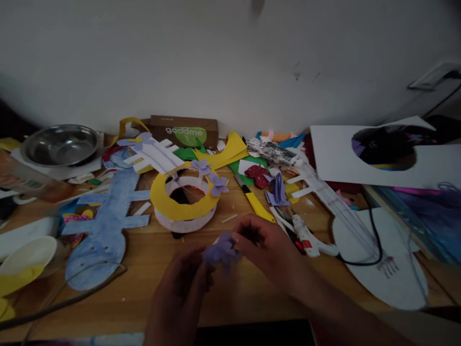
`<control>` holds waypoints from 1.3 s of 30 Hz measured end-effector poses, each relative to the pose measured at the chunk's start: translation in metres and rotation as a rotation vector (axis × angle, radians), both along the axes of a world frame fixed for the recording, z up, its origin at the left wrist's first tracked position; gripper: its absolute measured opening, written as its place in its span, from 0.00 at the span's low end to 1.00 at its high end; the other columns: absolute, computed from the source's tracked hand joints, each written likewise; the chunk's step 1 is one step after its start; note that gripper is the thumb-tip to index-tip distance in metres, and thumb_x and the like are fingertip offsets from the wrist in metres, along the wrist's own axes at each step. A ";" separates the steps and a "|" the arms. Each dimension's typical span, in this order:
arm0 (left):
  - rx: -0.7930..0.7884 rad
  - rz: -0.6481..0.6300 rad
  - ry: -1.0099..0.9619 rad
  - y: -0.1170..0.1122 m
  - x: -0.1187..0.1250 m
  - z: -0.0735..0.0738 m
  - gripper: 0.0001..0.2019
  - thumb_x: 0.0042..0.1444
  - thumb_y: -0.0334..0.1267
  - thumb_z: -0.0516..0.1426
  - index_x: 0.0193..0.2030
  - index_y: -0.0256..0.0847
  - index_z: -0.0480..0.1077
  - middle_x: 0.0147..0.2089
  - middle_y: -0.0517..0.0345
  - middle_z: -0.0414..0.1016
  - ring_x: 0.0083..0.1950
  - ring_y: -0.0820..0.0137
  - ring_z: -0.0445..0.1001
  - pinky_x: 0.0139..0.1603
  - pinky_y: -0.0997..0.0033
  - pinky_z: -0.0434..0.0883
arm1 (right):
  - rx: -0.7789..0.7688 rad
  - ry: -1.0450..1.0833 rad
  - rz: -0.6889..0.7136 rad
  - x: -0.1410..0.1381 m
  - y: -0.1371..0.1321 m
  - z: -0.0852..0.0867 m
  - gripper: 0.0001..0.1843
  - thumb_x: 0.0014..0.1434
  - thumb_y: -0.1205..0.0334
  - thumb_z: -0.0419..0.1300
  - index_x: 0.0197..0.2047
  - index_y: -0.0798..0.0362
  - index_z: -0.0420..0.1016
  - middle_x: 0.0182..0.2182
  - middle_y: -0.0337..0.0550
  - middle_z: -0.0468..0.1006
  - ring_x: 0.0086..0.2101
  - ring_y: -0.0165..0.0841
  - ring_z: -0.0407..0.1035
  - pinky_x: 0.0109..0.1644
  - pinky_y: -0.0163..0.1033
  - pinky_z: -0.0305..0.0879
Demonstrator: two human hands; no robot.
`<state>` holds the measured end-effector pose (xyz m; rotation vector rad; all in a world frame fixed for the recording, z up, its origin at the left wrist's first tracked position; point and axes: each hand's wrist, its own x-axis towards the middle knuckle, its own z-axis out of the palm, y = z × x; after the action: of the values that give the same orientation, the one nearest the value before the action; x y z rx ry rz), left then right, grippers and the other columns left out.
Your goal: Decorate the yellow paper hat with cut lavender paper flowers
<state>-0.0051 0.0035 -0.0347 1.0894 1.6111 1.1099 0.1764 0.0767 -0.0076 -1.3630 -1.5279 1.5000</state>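
Between my two hands, above the front of the wooden table, is a purple paper flower (223,251) with layered petals. My left hand (185,283) pinches its left side, fingers curled. From the upper right, my right hand (264,250) grips the flower's edge between thumb and fingers. Just beyond them stands a yellow and white paper ring (162,206), with two purple flowers (218,184) on its right rim. A yellow utility knife (257,202) lies behind my right hand. Blur hides the exact finger contacts.
At left lie a blue painted paper cutout (117,206), a metal bowl (61,146) and a white bowl (32,254). A brown box (183,129) stands against the wall. At right are a white guitar-shaped cutout (370,259), a glue gun (317,242) with black cord, and white board (331,154).
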 end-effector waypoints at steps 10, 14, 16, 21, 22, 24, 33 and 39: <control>0.041 0.141 -0.005 0.047 -0.033 0.005 0.15 0.55 0.43 0.63 0.48 0.43 0.70 0.31 0.60 0.80 0.29 0.70 0.80 0.28 0.75 0.78 | 0.331 -0.197 0.243 -0.043 0.069 0.016 0.03 0.63 0.62 0.62 0.39 0.50 0.77 0.35 0.34 0.80 0.35 0.27 0.72 0.39 0.34 0.64; 0.050 0.135 -0.081 0.055 -0.035 -0.002 0.12 0.56 0.40 0.62 0.45 0.42 0.70 0.29 0.62 0.79 0.25 0.72 0.77 0.25 0.76 0.76 | 0.347 -0.294 0.320 -0.052 0.086 0.013 0.02 0.62 0.64 0.62 0.37 0.51 0.77 0.32 0.33 0.79 0.32 0.27 0.70 0.36 0.34 0.62; 0.053 0.138 -0.088 0.058 -0.038 -0.005 0.10 0.56 0.40 0.62 0.43 0.42 0.70 0.28 0.63 0.79 0.24 0.73 0.76 0.24 0.76 0.75 | 0.325 -0.293 0.314 -0.055 0.089 0.010 0.03 0.62 0.64 0.62 0.36 0.51 0.76 0.32 0.34 0.79 0.32 0.27 0.70 0.36 0.34 0.63; 0.069 0.202 0.094 0.063 -0.050 0.004 0.09 0.56 0.43 0.62 0.40 0.42 0.73 0.28 0.62 0.78 0.23 0.74 0.74 0.23 0.77 0.73 | 0.252 -0.255 0.208 -0.053 0.080 0.010 0.11 0.60 0.63 0.63 0.47 0.48 0.75 0.34 0.34 0.78 0.32 0.27 0.71 0.36 0.33 0.65; 0.078 0.222 0.161 0.064 -0.052 0.007 0.09 0.55 0.43 0.63 0.40 0.43 0.74 0.29 0.62 0.79 0.24 0.74 0.75 0.24 0.77 0.74 | 0.231 -0.244 0.204 -0.052 0.076 0.011 0.13 0.60 0.63 0.63 0.49 0.47 0.75 0.34 0.34 0.78 0.32 0.27 0.71 0.36 0.33 0.65; 0.090 0.222 0.279 0.068 -0.057 0.012 0.10 0.54 0.45 0.63 0.40 0.43 0.75 0.30 0.61 0.79 0.26 0.72 0.76 0.28 0.75 0.75 | 0.186 -0.213 0.207 -0.049 0.070 0.011 0.12 0.60 0.63 0.62 0.48 0.46 0.76 0.34 0.35 0.78 0.32 0.27 0.71 0.35 0.33 0.65; 0.118 0.136 0.471 0.079 -0.062 0.008 0.13 0.54 0.48 0.63 0.44 0.46 0.76 0.37 0.59 0.83 0.34 0.68 0.80 0.31 0.72 0.74 | 0.083 -0.097 0.002 -0.054 0.064 -0.008 0.09 0.60 0.62 0.60 0.45 0.50 0.74 0.33 0.38 0.76 0.31 0.29 0.69 0.34 0.34 0.65; 0.280 0.069 0.704 0.080 -0.064 0.008 0.09 0.60 0.43 0.60 0.45 0.46 0.75 0.35 0.61 0.78 0.30 0.71 0.74 0.30 0.71 0.73 | 0.193 -0.155 -0.058 -0.065 0.060 -0.010 0.09 0.61 0.63 0.59 0.45 0.47 0.75 0.32 0.36 0.78 0.30 0.28 0.68 0.33 0.35 0.64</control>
<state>-0.0692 0.0833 -0.0266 1.7590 2.0734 1.0802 0.1112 0.1369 -0.0180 -1.4224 -1.6656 1.2015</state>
